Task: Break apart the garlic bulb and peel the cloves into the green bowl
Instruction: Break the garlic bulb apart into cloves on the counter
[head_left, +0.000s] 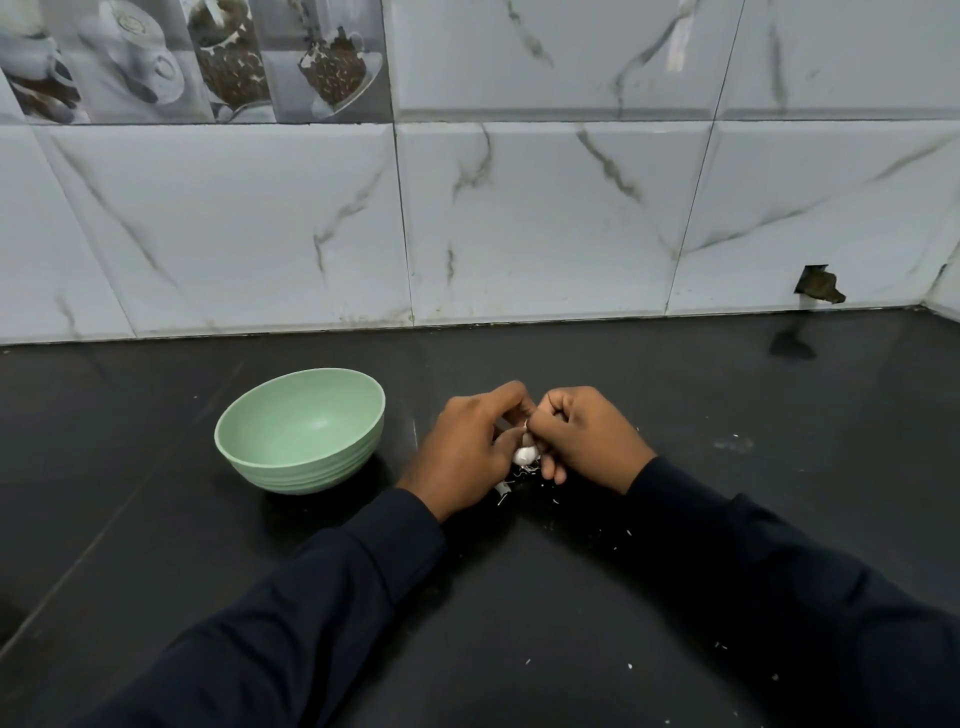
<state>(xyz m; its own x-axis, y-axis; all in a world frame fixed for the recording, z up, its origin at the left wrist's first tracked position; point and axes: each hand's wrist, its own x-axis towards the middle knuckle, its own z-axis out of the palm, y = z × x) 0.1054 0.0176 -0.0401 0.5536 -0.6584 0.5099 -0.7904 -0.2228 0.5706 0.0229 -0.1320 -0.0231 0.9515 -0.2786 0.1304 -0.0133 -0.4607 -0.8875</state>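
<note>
Presently, step in hand: breaking the bulb apart; peeling looks barely begun

- Bowl (311, 467): green, upright, at nine o'clock of the hands and just beside the left one; nothing shows inside it
- Left hand (467, 447): fingers curled round the garlic from its nine o'clock side
- Garlic (524, 455): white, held between both hands, just above the counter (156, 519)
- Right hand (587, 436): fingertips pinching the garlic's top from three o'clock
- Skin scraps (501, 488): on the counter at six o'clock of the garlic

Next move, likely: pry one segment free, strip its skin, carry it toward nine o'clock into the bowl
</note>
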